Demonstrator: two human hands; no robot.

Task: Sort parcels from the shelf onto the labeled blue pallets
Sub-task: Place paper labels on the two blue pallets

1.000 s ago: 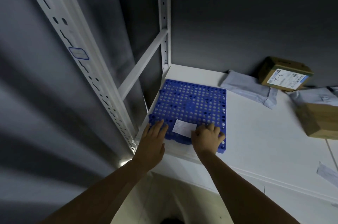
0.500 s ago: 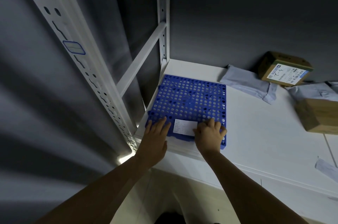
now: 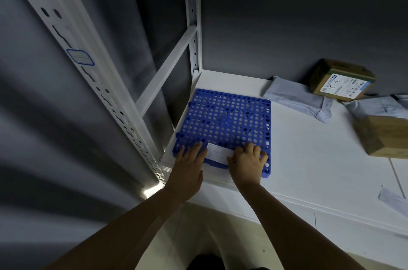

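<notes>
So from the head cam: the blue pallet sits flat in the front left corner of the white shelf, with a white label on its front edge. The left hand lies flat on the pallet just left of the label, fingers straight, gripping nothing. The right hand is on the label's right end with bent fingers, and I honestly can't tell if it's grasping anything. Along the shelf's back and right edge are a labelled cardboard box, a grey mailer bag and a plain brown box.
</notes>
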